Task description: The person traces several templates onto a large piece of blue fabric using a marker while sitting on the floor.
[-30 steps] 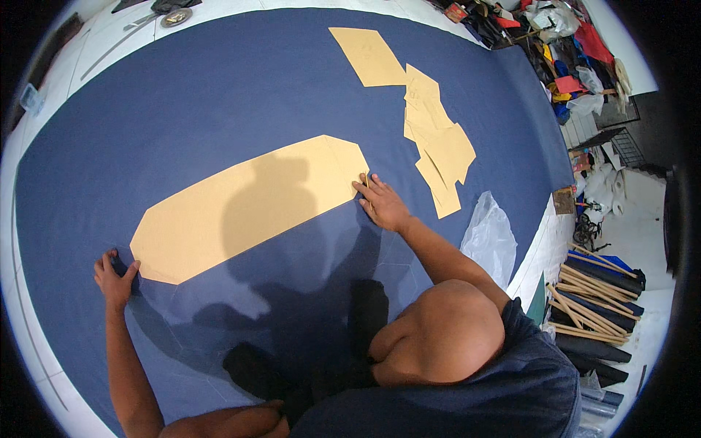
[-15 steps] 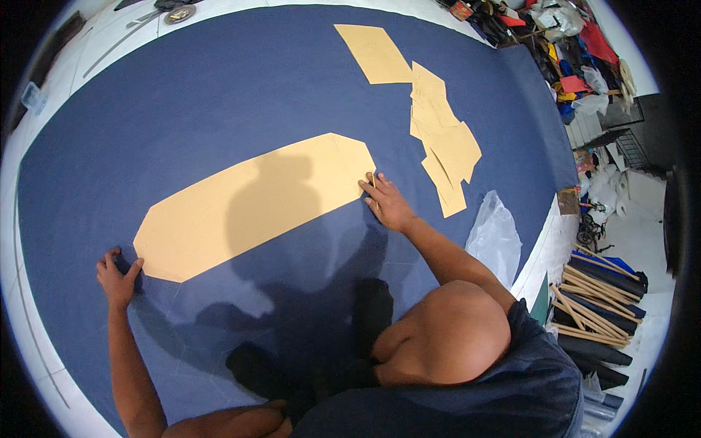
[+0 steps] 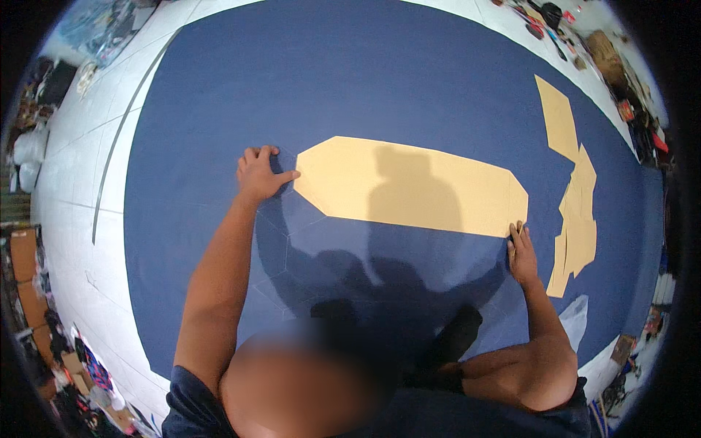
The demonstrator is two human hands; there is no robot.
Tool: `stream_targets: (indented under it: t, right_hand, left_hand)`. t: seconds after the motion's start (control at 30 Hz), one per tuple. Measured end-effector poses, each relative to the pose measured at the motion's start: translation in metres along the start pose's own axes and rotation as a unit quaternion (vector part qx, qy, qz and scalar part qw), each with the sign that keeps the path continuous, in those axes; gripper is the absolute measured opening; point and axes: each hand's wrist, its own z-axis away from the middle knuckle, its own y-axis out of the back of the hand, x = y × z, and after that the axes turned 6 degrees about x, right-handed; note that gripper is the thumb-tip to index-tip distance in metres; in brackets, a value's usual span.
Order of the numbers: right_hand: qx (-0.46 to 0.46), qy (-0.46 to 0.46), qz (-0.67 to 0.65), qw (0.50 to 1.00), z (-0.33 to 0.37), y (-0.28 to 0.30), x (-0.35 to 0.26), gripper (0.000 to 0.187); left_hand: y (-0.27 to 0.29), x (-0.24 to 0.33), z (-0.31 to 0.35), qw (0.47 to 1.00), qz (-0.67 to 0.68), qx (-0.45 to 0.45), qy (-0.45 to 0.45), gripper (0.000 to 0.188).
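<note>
A long pale-yellow card pattern point(image 3: 343, 179) with cut-off corners lies flat on a wide spread of dark blue cloth point(image 3: 307, 66). At its left end is my left hand point(image 3: 258, 174), with the thumb stretched out to touch the card's edge. The other fingers of that hand bend down onto the cloth, apart from the thumb. By the lower right corner rests my right hand point(image 3: 521, 255), its fingers close together at the card's edge. Something thin and pale shows between those fingers, too small to name. Faint pale lines mark the cloth below and left of the card.
Several smaller yellow card pieces point(image 3: 580, 212) overlap on the cloth at the right, near a clear plastic bag point(image 3: 575, 321). A long dark strip point(image 3: 120, 131) lies on the white floor at the left. Boxes point(image 3: 33, 303) and clutter line both sides.
The head view has swung, so the card and both hands appear further right and the card slopes the other way. Both hands stay at the same ends of the card; the right fingers look closer together.
</note>
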Motion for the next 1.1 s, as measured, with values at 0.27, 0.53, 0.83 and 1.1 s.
stream_targets:
  t: [0.27,0.53,0.83,1.1]
  right_hand:
    - [-0.016,0.005,0.013,1.0,-0.004,0.001,0.003,0.052]
    - [-0.018,-0.006,-0.005,1.0,-0.002,-0.001,0.004,0.052]
    - [-0.027,-0.031,-0.022,0.999,-0.001,0.001,-0.004,0.051]
    - [0.012,0.014,-0.025,1.0,0.0,-0.006,0.008,0.051]
  left_hand:
    - [0.006,0.004,0.004,1.0,0.014,-0.001,0.011,0.086]
    - [0.007,0.007,0.004,1.0,0.022,-0.003,0.015,0.086]
    - [0.003,0.003,0.001,1.0,0.012,-0.004,0.02,0.085]
    - [0.005,0.007,0.001,1.0,0.014,-0.012,0.019,0.086]
